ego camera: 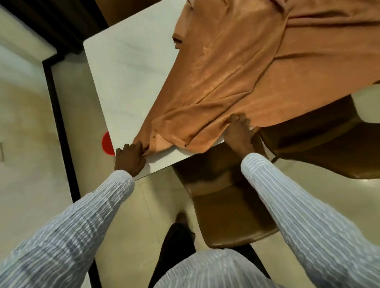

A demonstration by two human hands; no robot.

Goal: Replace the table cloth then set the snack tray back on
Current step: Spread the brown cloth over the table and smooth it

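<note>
Half-bare white table (126, 77), brown cloth (230, 70), cream floor (24, 116)

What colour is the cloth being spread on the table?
The table cloth is plain orange-brown, with no pattern; it shows clearly in the head view.

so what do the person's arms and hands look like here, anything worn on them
Both arms are in long sleeves of a pale blue-grey fabric with fine white stripes, cuffs ending at the wrists. The left hand and right hand are bare: no gloves, and no rings or watch show.
</note>
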